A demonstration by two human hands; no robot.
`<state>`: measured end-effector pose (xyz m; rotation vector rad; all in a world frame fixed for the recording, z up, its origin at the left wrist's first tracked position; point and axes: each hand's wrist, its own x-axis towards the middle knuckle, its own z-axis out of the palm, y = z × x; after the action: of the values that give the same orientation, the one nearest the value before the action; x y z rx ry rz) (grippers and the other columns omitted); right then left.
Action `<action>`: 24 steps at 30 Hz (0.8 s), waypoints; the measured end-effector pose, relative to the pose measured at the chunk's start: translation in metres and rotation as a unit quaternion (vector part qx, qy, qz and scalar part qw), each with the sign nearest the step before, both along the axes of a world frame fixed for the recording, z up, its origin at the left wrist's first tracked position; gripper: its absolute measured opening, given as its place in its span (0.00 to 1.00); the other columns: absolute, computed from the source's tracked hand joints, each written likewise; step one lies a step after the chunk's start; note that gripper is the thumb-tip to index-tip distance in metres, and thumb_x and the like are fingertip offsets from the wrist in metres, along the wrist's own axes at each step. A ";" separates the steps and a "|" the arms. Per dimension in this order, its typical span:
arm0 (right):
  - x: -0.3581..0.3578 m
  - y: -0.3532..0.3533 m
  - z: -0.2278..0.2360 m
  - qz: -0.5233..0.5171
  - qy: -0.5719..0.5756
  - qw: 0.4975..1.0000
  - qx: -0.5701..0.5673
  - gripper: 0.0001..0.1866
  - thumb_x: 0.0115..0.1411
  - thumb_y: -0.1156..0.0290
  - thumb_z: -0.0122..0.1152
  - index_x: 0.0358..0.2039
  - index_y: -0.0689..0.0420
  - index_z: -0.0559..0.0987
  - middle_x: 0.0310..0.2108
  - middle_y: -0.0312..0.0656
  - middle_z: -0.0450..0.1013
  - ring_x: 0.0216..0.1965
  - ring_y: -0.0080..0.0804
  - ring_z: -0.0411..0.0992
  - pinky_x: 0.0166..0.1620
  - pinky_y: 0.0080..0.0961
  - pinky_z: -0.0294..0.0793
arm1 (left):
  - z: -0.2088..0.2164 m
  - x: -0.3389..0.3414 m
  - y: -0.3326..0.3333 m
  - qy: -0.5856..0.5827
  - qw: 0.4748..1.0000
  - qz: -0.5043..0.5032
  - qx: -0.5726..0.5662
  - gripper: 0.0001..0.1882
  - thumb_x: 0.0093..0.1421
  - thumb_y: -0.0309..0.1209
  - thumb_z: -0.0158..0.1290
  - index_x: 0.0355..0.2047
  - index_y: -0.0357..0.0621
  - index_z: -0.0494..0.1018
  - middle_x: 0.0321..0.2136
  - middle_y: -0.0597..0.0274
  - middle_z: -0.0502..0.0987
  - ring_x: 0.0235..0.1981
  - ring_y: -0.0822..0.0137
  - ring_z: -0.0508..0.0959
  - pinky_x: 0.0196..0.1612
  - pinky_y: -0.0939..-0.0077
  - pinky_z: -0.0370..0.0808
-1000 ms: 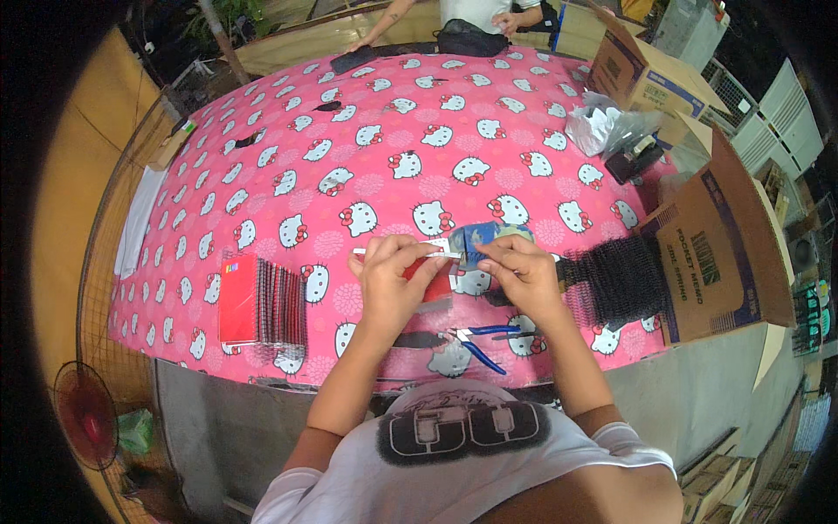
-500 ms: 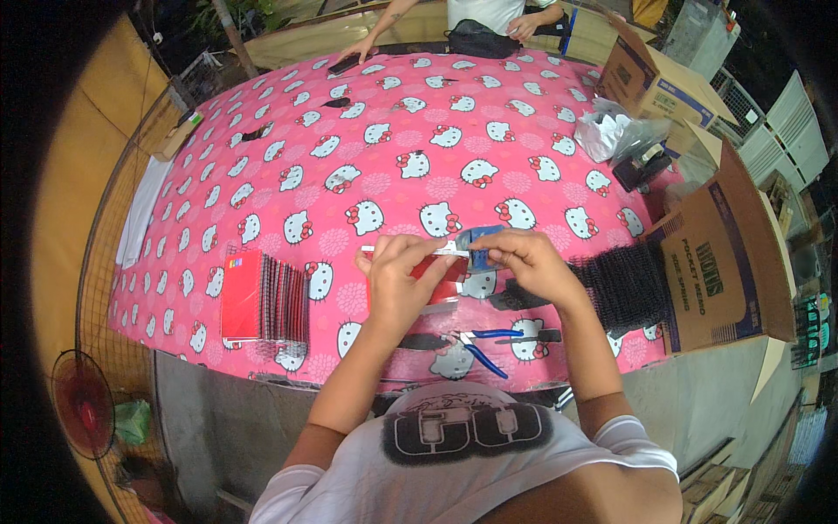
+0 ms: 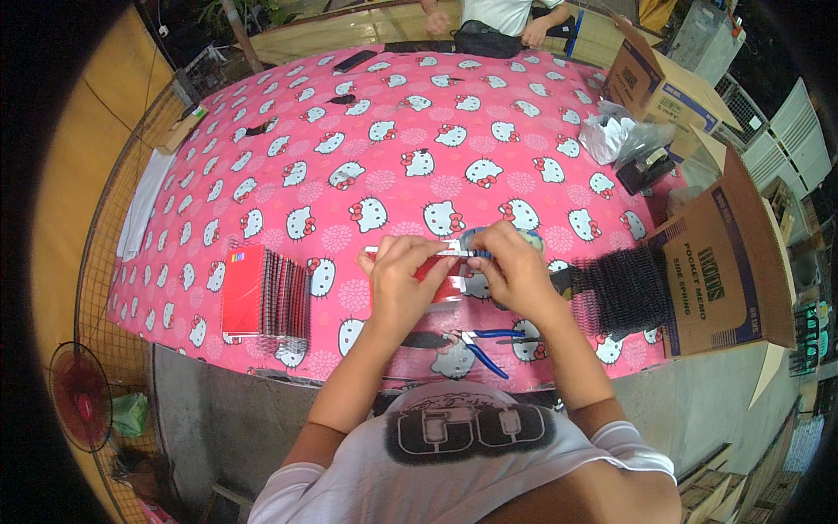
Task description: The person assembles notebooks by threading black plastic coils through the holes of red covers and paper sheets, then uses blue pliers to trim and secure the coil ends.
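My left hand is closed around a small red notebook, with the thumb and fingers near its upper edge. My right hand pinches at the notebook's right end; whatever is between its fingertips is too small to make out. Behind the right fingers shows part of a bluish-green patterned thing. Close in front of both hands lie pliers with blue handles. A pile of black spiral binding coils sits to the right of my right hand.
A row of red spiral notebooks stands at the left. Open cardboard boxes line the right side, near a plastic bag and a black object. Across the pink table, a phone lies near a person.
My right fingers have closed in on the notebook's end and cover most of the blue thing there. The person across has drawn a hand back from the phone. My left hand stays nearly still.
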<state>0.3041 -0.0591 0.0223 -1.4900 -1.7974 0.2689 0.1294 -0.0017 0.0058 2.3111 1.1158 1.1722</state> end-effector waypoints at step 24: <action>0.112 0.022 -0.079 -0.054 -0.226 0.951 -0.205 0.22 0.48 0.61 0.65 0.41 0.61 0.73 0.36 0.52 0.74 0.39 0.47 0.73 0.41 0.36 0.73 | -0.003 -0.009 0.005 -0.033 0.998 -0.034 0.039 0.14 0.42 0.37 0.66 0.30 0.49 0.79 0.31 0.64 0.76 0.44 0.60 0.71 0.49 0.60 0.57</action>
<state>0.4165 -0.0375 -0.0562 -2.0694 -2.0938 0.2730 0.1204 0.0032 0.0027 2.3299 0.9785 1.2776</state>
